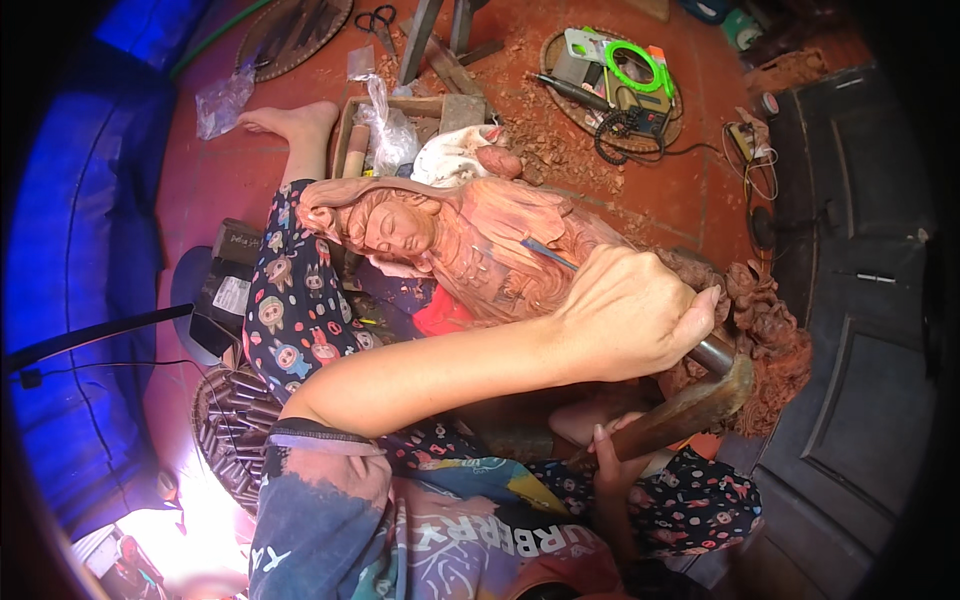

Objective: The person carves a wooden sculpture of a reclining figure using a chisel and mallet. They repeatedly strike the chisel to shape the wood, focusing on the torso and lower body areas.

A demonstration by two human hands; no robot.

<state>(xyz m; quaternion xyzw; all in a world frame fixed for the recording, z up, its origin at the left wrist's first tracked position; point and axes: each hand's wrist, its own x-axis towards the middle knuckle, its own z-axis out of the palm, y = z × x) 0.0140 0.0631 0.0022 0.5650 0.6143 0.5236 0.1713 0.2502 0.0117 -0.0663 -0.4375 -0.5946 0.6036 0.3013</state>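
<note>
A reddish wooden statue, carved as a robed figure with a calm face, lies across my legs, its head to the left. My left hand is closed in a fist around a chisel. The narrow blade rests at the carved robe, and the dark handle end sticks out below the fist. Lower down, my right hand grips a wooden mallet. The mallet's broad end is up at the chisel's handle end; I cannot tell whether they touch. My left forearm hides part of the statue's lower side.
A round basket of several chisels stands at the left. Beyond the statue are a wooden box with a plastic bag, scissors, and a round tray with a corded rotary tool. Wood chips litter the red floor. Dark panelled furniture borders the right.
</note>
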